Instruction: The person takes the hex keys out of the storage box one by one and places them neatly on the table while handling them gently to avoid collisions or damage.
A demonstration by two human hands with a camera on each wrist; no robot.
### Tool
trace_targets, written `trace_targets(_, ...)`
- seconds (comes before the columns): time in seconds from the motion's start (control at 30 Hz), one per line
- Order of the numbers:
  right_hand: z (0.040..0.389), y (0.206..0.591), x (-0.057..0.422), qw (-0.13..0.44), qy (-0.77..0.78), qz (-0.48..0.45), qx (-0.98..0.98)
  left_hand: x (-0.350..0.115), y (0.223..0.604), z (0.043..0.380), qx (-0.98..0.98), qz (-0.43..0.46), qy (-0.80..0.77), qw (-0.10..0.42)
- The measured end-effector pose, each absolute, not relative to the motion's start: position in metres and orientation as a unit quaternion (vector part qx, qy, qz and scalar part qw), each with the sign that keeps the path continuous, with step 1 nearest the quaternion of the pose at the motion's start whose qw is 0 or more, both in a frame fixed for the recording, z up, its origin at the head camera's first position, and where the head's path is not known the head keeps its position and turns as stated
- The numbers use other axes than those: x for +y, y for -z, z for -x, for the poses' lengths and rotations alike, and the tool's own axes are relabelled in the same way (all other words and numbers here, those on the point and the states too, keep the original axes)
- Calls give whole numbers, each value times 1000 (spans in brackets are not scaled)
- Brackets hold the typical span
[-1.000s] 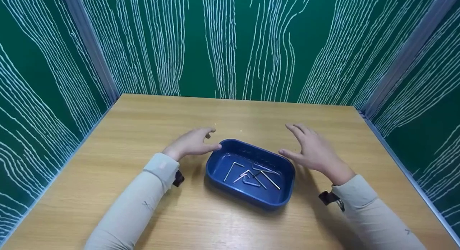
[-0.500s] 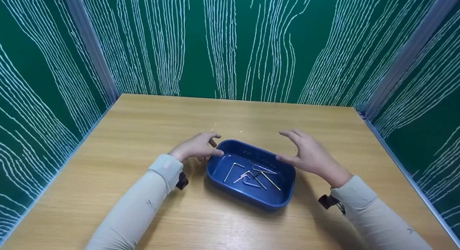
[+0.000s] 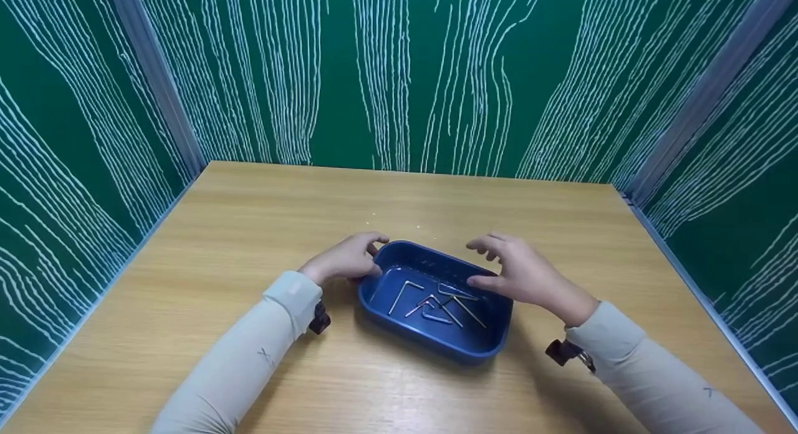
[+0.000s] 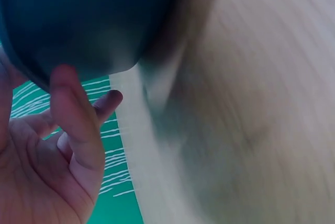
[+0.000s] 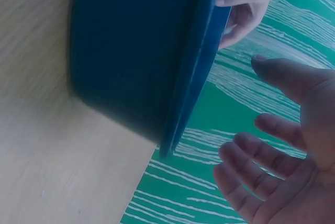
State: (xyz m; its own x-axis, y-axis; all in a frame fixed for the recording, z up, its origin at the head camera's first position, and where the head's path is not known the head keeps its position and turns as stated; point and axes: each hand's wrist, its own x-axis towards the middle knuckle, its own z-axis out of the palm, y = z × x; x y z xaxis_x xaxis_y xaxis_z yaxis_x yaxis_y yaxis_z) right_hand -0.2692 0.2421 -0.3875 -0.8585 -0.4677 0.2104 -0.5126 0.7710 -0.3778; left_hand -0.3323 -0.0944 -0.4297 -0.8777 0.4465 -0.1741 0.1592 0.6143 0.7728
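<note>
A blue plastic bin [image 3: 430, 347] with rounded corners stands askew on the table. Several L-shaped hex keys [image 3: 406, 297] lie loose on its floor. At the bin's left end my left hand [image 3: 346, 257] grips the rim, thumb over the inner side and fingers outside. The left wrist view shows a fingertip [image 4: 64, 75] against the outer wall. Above the bin's right end hovers my right hand [image 3: 523, 269], its fingers loosely bent. In the right wrist view that hand [image 5: 293, 150] is apart from the rim and holds nothing.
The wooden table [image 3: 249, 197] is enclosed by green panels [image 3: 336, 78] with white wavy lines. A few tiny pale specks [image 3: 418, 226] lie behind the bin. Dark wrist cameras [image 3: 319, 320] hang under both cuffs.
My left hand has moved right and closed on the bin's left rim. The right hand has come left and slightly down over the right end. The bin stays in place.
</note>
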Motion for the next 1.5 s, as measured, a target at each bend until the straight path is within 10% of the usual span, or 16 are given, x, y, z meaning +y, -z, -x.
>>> trace_targets(1.5,270,417,207,-97,-109,-277,-950,-86,444,335,878,-187,-414,149)
